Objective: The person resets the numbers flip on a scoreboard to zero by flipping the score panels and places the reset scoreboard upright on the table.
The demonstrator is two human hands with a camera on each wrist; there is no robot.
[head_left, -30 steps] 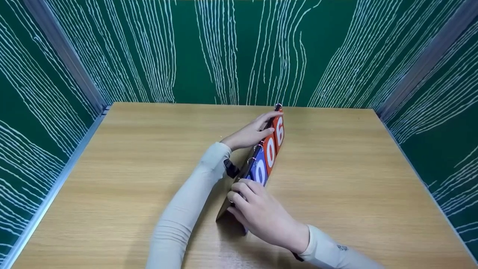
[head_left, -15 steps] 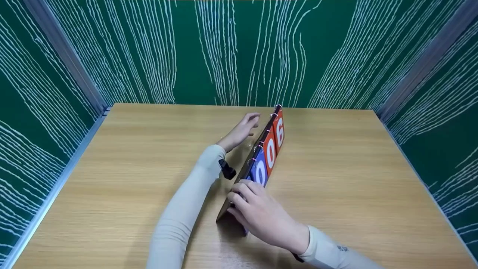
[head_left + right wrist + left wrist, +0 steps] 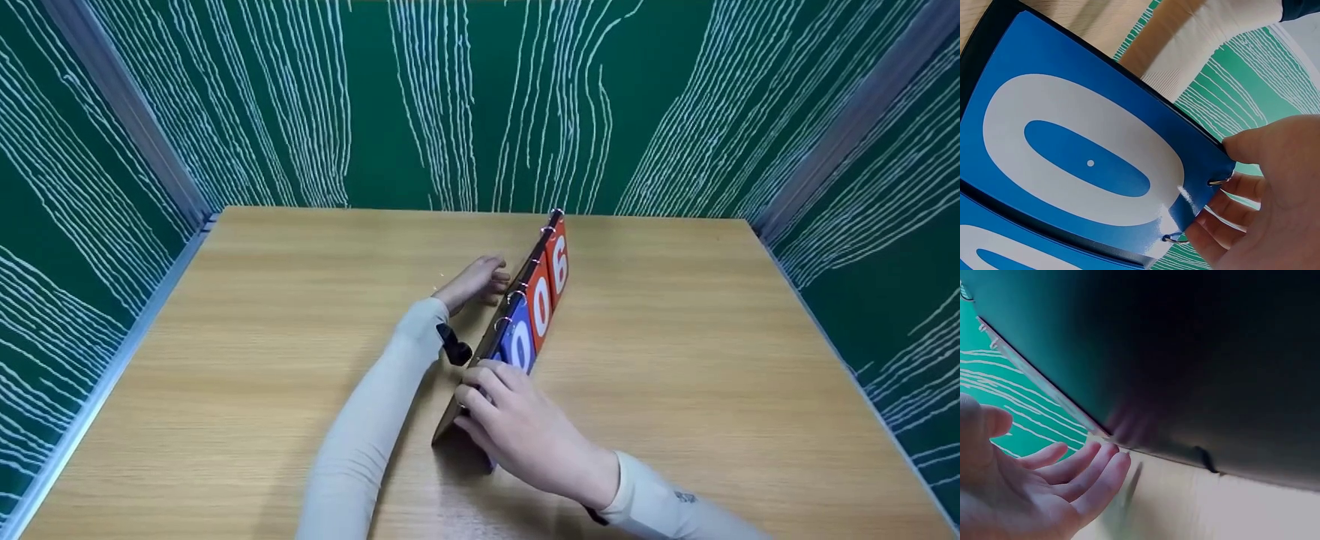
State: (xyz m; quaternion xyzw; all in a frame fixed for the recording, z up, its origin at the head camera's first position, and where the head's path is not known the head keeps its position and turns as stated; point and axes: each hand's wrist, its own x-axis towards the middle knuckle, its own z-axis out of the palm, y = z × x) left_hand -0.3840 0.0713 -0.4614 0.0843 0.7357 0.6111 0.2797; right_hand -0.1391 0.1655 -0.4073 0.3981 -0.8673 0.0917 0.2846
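A tent-shaped flip scoreboard (image 3: 540, 296) stands on the table, running away from me, its ringed number cards facing right. Red cards reading 0 and 6 show at its far part, with a blue 0 card (image 3: 519, 341) nearer. My right hand (image 3: 529, 431) grips the near end of its top edge, thumb at one side and fingers by the metal rings (image 3: 1219, 182), as the right wrist view shows. On the other side my left hand (image 3: 472, 285) is held with loosely bent fingers, fingertips close to the dark back panel (image 3: 1185, 343), holding nothing.
The wooden table (image 3: 712, 337) lies under the scoreboard, with bare wood to its left and right. Green walls (image 3: 495, 105) with white wavy lines rise behind and at both sides. A small black camera (image 3: 454, 345) sits on the left wrist.
My left hand has let go of the scoreboard's far top edge, moved left off it, then come nearer to me and lower along the back panel. My right hand keeps its grip.
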